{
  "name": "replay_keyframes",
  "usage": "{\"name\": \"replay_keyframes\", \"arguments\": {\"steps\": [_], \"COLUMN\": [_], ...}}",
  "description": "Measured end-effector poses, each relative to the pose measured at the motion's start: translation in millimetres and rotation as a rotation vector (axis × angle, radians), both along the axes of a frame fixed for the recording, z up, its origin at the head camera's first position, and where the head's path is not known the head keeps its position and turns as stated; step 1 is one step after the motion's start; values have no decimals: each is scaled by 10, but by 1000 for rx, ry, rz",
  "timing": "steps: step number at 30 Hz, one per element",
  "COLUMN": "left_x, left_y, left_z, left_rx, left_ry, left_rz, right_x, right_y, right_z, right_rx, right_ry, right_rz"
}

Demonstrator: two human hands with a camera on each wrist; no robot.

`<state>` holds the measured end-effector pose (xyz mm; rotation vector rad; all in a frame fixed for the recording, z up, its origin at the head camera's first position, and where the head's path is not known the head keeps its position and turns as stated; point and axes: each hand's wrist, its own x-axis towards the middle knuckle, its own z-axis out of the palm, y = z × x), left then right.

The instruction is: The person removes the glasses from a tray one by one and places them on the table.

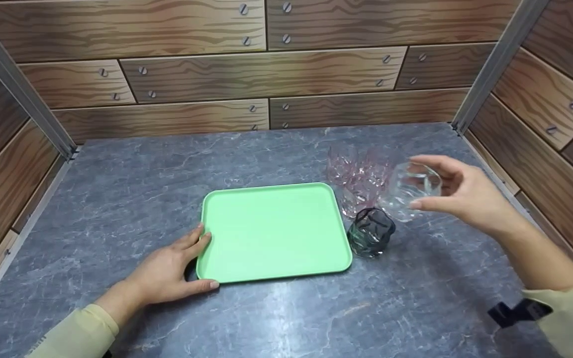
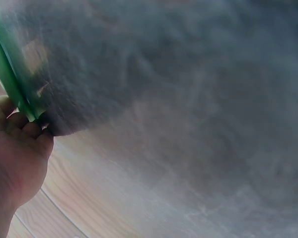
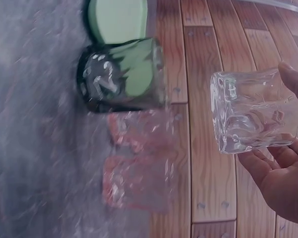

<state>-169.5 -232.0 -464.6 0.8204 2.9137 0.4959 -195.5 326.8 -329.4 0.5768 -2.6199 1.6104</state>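
In the head view my right hand [image 1: 473, 196] holds a clear, wavy-sided drinking glass [image 1: 413, 186] between thumb and fingers. The right wrist view has this clear glass [image 3: 248, 111] raised, apart from the others. A dark grey-green glass [image 1: 371, 233] stands on the table against the right edge of a light green tray [image 1: 271, 233]. Behind it is a cluster of pink-tinted glasses [image 1: 358, 191]. At the tray's left edge, my left hand [image 1: 167, 268] rests its fingers on the rim, its thumb at the near left corner. Nothing lies on the tray.
The tabletop [image 1: 167, 164] is dark grey with a marble pattern. Wood-patterned panels [image 1: 261, 74] enclose it at the back and both sides, with metal posts [image 1: 500, 59] in the back corners. A dark strap [image 1: 520, 312] hangs at the right sleeve.
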Motion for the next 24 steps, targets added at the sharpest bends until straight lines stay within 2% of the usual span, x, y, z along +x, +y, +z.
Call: {"name": "replay_keyframes", "arguments": {"steps": [10, 24], "left_x": [-10, -12], "left_y": [0, -4], "left_z": [-3, 1], "left_rx": [-3, 0], "left_ry": [-1, -10], "left_rz": [0, 2], "right_x": [63, 73], "right_y": [320, 466], "right_z": [-265, -620], "right_rx": [18, 51], "right_ry": [-2, -52], "right_rz": [-11, -20]}}
